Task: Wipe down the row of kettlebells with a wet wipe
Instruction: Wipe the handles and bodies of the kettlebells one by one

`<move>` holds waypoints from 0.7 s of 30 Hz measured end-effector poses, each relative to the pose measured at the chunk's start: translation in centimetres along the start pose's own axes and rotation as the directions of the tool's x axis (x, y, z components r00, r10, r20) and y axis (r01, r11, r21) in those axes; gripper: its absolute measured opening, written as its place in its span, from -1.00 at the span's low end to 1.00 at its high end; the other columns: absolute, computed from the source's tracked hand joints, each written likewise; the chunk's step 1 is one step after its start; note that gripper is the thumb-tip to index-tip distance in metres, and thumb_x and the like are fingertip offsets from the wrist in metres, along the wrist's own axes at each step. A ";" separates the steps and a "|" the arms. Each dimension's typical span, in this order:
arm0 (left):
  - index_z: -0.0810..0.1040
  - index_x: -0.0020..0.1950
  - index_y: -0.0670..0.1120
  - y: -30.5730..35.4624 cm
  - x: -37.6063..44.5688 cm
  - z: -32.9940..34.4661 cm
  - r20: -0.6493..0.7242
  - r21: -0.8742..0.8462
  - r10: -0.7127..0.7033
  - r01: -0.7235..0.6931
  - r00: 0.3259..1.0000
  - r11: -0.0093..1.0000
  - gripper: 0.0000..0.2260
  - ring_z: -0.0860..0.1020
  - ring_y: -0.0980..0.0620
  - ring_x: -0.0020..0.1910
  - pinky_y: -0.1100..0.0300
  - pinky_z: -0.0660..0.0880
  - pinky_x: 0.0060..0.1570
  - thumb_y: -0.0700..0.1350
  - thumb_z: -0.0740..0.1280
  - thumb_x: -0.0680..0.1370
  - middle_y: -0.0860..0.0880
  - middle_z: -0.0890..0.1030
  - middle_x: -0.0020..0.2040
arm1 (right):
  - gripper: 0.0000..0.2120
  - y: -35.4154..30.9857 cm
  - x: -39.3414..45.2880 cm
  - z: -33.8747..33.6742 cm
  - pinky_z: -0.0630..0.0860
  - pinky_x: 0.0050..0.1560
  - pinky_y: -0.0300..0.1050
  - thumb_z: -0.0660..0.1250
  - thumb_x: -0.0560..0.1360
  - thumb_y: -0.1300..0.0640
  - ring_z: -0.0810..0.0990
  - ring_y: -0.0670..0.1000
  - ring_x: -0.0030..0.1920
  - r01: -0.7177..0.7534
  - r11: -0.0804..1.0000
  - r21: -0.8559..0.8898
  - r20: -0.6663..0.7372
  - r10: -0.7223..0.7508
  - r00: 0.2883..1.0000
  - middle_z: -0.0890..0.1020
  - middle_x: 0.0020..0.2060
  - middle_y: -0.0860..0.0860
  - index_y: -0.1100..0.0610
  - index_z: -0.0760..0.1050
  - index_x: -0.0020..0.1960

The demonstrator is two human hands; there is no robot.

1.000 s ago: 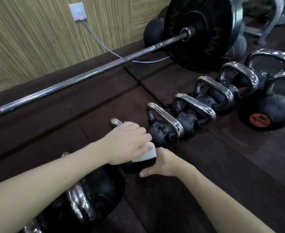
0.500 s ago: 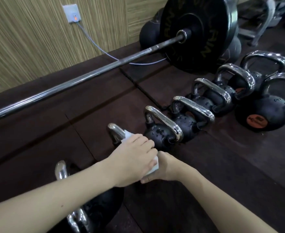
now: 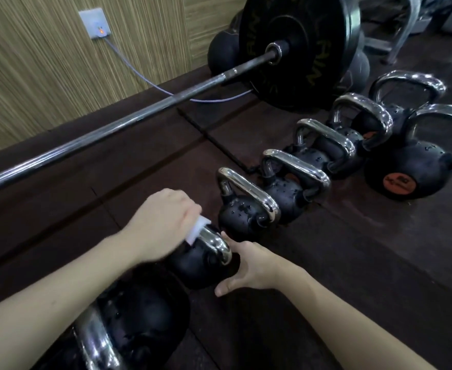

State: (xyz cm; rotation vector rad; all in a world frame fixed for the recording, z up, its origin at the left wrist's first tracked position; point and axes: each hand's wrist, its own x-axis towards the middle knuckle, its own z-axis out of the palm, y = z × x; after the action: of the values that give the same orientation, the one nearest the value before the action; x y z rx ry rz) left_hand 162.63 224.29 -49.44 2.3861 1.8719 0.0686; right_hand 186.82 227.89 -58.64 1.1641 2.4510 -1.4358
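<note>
Head view: left hand (image 3: 163,222) now up on the chrome handle (image 3: 214,243) of the second kettlebell (image 3: 198,265), fingers curled round the white wipe (image 3: 196,231) and pressing it onto the near end of the bar, where half a second ago wipe and hand sat lower, over the ball. Right hand (image 3: 248,268) still against the ball's right side, fingers spread and fairly straight, steadying rather than gripping. Means body likely done, handle in progress. Nearest kettlebell (image 3: 139,324) at bottom edge; next kettlebell (image 3: 246,209) up the row speckled with droplets, probably untouched. Several more beyond on the floor (image 3: 353,263). Early in the row.
</note>
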 end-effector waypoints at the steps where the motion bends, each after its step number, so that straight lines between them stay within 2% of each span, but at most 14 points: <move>1: 0.58 -0.09 0.00 1.6 -0.8 0.5 -0.034 0.101 0.146 -0.142 0.989 0.985 -0.63 0.57 -0.11 -0.05 -0.12 0.46 0.13 0.07 0.01 0.65 0.00 0.61 -0.07 | 0.17 0.0 0.1 0.1 0.38 0.51 -0.02 0.63 0.13 -0.43 0.37 -0.03 0.55 -0.012 1.000 -0.012 -0.012 0.012 1.000 0.33 0.60 -0.23 -0.20 0.24 0.63; 3: 0.62 0.11 0.01 4.2 -1.9 1.5 -0.043 0.115 0.289 -0.283 0.956 0.952 -0.67 0.57 -0.03 0.04 -0.04 0.36 0.32 0.08 0.09 0.68 0.05 0.60 0.03 | -0.03 -0.1 0.1 0.0 0.47 0.24 -0.15 0.65 0.17 -0.36 0.53 -0.05 0.34 -0.035 0.999 -0.019 -0.021 0.035 0.999 0.57 0.35 -0.21 -0.17 0.40 0.49; 4: 0.61 0.19 0.01 4.8 -2.3 1.9 -0.069 0.107 0.306 -0.297 0.950 0.949 -0.66 0.56 0.00 0.10 0.00 0.30 0.39 0.11 0.09 0.69 0.07 0.58 0.09 | -0.10 -0.2 0.0 0.0 0.46 0.14 -0.21 0.66 0.20 -0.32 0.57 -0.09 0.23 -0.039 0.999 -0.012 -0.019 0.039 0.999 0.61 0.21 -0.25 -0.15 0.43 0.45; 5: 0.58 0.23 0.03 4.8 -2.3 2.1 -0.073 0.088 0.306 -0.300 0.949 0.950 -0.64 0.54 0.03 0.14 0.04 0.28 0.41 0.14 0.06 0.71 0.09 0.56 0.12 | -0.13 -0.2 -0.1 0.0 0.46 0.10 -0.23 0.67 0.22 -0.29 0.58 -0.11 0.19 -0.041 0.999 -0.006 -0.020 0.041 0.999 0.63 0.17 -0.23 -0.13 0.44 0.44; 7: 0.54 0.18 0.09 3.4 -1.9 1.4 -0.078 -0.005 0.262 -0.263 0.962 0.965 -0.65 0.49 0.07 0.12 0.08 0.30 0.37 0.14 -0.01 0.74 0.15 0.52 0.09 | -0.05 -0.3 -0.1 0.0 0.48 0.24 -0.18 0.67 0.21 -0.31 0.55 -0.05 0.33 -0.039 0.999 -0.003 -0.027 0.039 0.999 0.61 0.33 -0.15 -0.11 0.40 0.51; 10: 0.43 -0.02 0.13 0.9 -0.8 0.2 -0.055 -0.069 0.165 -0.169 0.985 0.983 -0.78 0.46 0.05 -0.03 -0.01 0.44 0.19 0.01 0.05 0.74 0.16 0.51 -0.06 | 0.18 -0.4 -0.3 -0.2 0.27 0.59 -0.01 0.64 0.18 -0.38 0.25 -0.02 0.62 -0.014 1.000 0.027 -0.015 0.014 1.000 0.30 0.62 -0.19 -0.20 0.17 0.67; 12: 0.44 -0.07 0.11 -0.9 -0.1 0.2 -0.023 -0.138 0.026 -0.029 0.999 0.990 -0.75 0.52 0.03 -0.07 -0.07 0.50 0.13 0.02 0.07 0.75 0.15 0.57 -0.16 | 0.23 -0.1 -0.6 -0.3 0.14 0.66 0.01 0.63 0.17 -0.41 0.10 -0.06 0.67 0.002 1.000 0.027 -0.016 -0.001 1.000 0.13 0.67 -0.23 -0.21 0.11 0.69; 13: 0.49 -0.10 0.05 -1.8 0.3 -0.2 0.005 -0.256 -0.085 0.084 0.996 0.963 -0.68 0.56 0.04 -0.07 -0.09 0.51 0.15 0.06 0.06 0.76 0.12 0.61 -0.21 | 0.22 0.2 -1.0 -0.5 0.13 0.65 -0.05 0.63 0.16 -0.42 0.10 -0.07 0.67 -0.001 1.000 0.024 -0.036 0.002 0.999 0.14 0.67 -0.23 -0.20 0.14 0.68; 14: 0.55 -0.15 -0.02 -2.6 0.7 -0.7 0.080 -0.384 -0.211 0.226 0.974 0.895 -0.59 0.61 0.07 -0.06 -0.09 0.52 0.20 0.08 0.07 0.76 0.10 0.65 -0.25 | 0.18 0.6 -1.5 -0.8 0.15 0.60 -0.15 0.64 0.17 -0.41 0.15 -0.09 0.66 -0.016 1.000 0.024 -0.065 0.017 0.998 0.20 0.65 -0.23 -0.18 0.21 0.66; 16: 0.57 -0.28 -0.10 -3.4 1.2 -1.3 0.167 -0.513 -0.340 0.376 0.926 0.772 -0.49 0.68 0.12 -0.01 0.00 0.53 0.27 0.09 0.09 0.75 0.02 0.72 -0.25 | 0.04 1.6 -2.6 -1.8 0.23 0.44 -0.31 0.66 0.19 -0.36 0.32 -0.13 0.58 -0.070 0.997 0.011 -0.143 0.071 0.987 0.42 0.55 -0.19 -0.12 0.40 0.58; 18: 0.61 -0.30 -0.08 -2.9 1.8 -1.9 0.123 -0.541 -0.379 0.382 0.917 0.749 -0.48 0.69 0.10 -0.06 0.09 0.56 0.15 0.09 0.11 0.74 0.04 0.74 -0.21 | -0.09 3.0 -3.6 -2.9 0.36 0.34 -0.32 0.65 0.18 -0.38 0.46 -0.14 0.46 -0.111 0.994 -0.016 -0.241 0.104 0.965 0.56 0.42 -0.16 -0.09 0.55 0.44; 20: 0.64 -0.22 -0.12 -1.7 3.1 -2.5 0.011 -0.557 -0.415 0.350 0.910 0.753 -0.50 0.64 0.08 -0.23 0.07 0.52 -0.05 0.07 0.11 0.74 0.11 0.70 -0.28 | -0.12 4.2 -3.9 -4.1 0.42 0.34 -0.26 0.66 0.15 -0.38 0.49 -0.15 0.40 -0.136 0.991 -0.013 -0.348 0.123 0.929 0.57 0.35 -0.19 -0.09 0.56 0.38; 21: 0.62 -0.20 -0.15 -0.9 4.0 -2.8 -0.048 -0.554 -0.415 0.322 0.908 0.768 -0.51 0.61 0.01 -0.27 0.04 0.50 -0.08 0.05 0.10 0.75 0.07 0.66 -0.34 | -0.09 4.8 -3.9 -4.7 0.42 0.35 -0.25 0.68 0.13 -0.36 0.48 -0.16 0.39 -0.135 0.991 0.009 -0.387 0.128 0.913 0.55 0.35 -0.21 -0.10 0.52 0.40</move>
State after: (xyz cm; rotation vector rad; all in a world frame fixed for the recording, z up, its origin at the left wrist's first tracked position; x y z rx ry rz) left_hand 162.39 228.55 -46.88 1.6505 2.0164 0.6851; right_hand 194.04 230.62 -57.86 1.7183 2.5504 -1.2422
